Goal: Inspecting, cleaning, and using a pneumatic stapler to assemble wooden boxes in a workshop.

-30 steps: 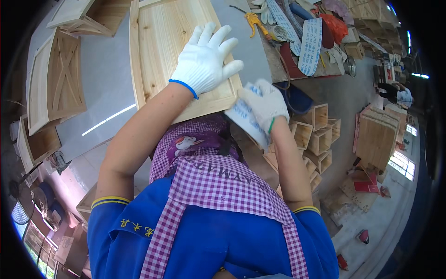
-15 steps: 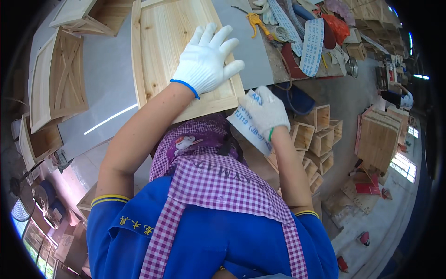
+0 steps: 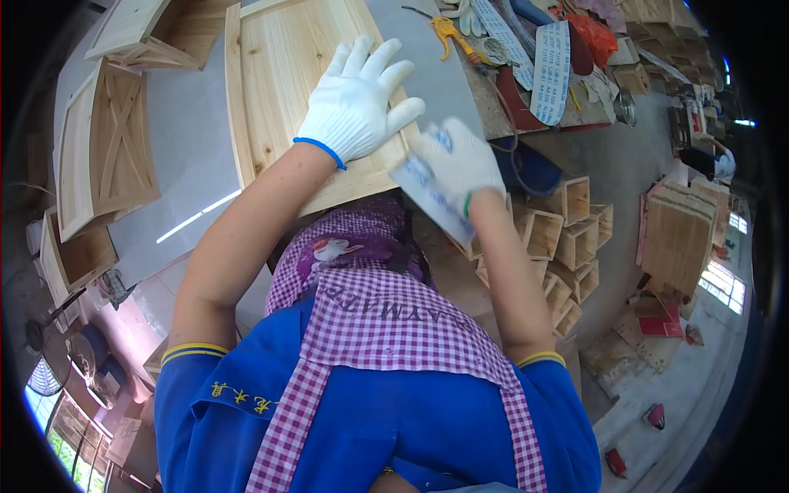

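Observation:
My left hand (image 3: 355, 103), in a white knit glove with a blue cuff, lies flat with fingers spread on a pale wooden panel (image 3: 279, 74) with a raised frame. My right hand (image 3: 462, 163), in a white glove with a green cuff, is closed on a sheet of sandpaper (image 3: 427, 200) whose printed white backing shows. The sandpaper is at the panel's near right corner, smeared by motion. The gloved fingers partly hide it.
Wooden crates with crossed slats (image 3: 111, 140) stand on the grey table (image 3: 185, 140) at left. A yellow-handled tool (image 3: 448, 34), sandpaper strips (image 3: 551, 74) and a red bag (image 3: 593, 39) lie at the far right. Small wooden boxes (image 3: 567, 234) are stacked below; a person (image 3: 711, 163) is farther off.
My right hand has moved up and slightly left along the panel's right edge with the sandpaper. My left hand stays flat on the panel, which sits slightly farther left in view.

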Tool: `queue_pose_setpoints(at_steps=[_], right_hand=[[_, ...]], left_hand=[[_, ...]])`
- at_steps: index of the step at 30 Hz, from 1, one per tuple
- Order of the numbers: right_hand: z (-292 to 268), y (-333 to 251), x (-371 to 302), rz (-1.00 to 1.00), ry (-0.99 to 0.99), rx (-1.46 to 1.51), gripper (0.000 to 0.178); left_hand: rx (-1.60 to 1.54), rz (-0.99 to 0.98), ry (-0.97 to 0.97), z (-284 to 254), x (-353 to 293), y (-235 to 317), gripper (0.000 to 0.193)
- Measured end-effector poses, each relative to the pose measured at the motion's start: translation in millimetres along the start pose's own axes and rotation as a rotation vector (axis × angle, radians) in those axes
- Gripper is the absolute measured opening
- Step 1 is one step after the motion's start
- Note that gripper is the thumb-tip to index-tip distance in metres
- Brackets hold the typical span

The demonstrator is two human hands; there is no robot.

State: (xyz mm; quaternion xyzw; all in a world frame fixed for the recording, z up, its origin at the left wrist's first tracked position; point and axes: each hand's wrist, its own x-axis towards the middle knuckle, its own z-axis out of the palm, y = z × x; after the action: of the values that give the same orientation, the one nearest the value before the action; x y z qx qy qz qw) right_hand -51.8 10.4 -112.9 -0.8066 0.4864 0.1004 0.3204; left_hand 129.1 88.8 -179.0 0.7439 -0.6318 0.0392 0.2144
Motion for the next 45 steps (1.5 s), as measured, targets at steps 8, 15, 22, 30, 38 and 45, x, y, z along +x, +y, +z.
queue_pose_setpoints(at_steps=[8, 15, 22, 30, 38, 45], right_hand=[[-1, 2, 4, -0.066, -0.008, -0.016, 0.056], [1, 0, 12, -0.081, -0.021, -0.047, 0.06], [51, 87, -61, 0.097, -0.173, 0.013, 0.05], [4, 31, -44, 0.132, -0.066, 0.281, 0.052], [-18, 22, -42, 0.137, -0.209, 0.226, 0.048], [8, 21, -12, -0.067, 0.028, 0.165, 0.046]], left_hand=[[0.007, -0.003, -0.021, -1, 2, 1, 0.063], [0.035, 0.01, -0.01, 0, 2, -4, 0.064], [0.011, -0.011, -0.011, -3, 1, 1, 0.064], [0.023, -0.019, -0.021, -3, 1, 2, 0.063], [0.022, -0.021, -0.015, 0, -1, 0, 0.061], [0.021, 0.01, 0.013, 1, 7, -2, 0.061]])
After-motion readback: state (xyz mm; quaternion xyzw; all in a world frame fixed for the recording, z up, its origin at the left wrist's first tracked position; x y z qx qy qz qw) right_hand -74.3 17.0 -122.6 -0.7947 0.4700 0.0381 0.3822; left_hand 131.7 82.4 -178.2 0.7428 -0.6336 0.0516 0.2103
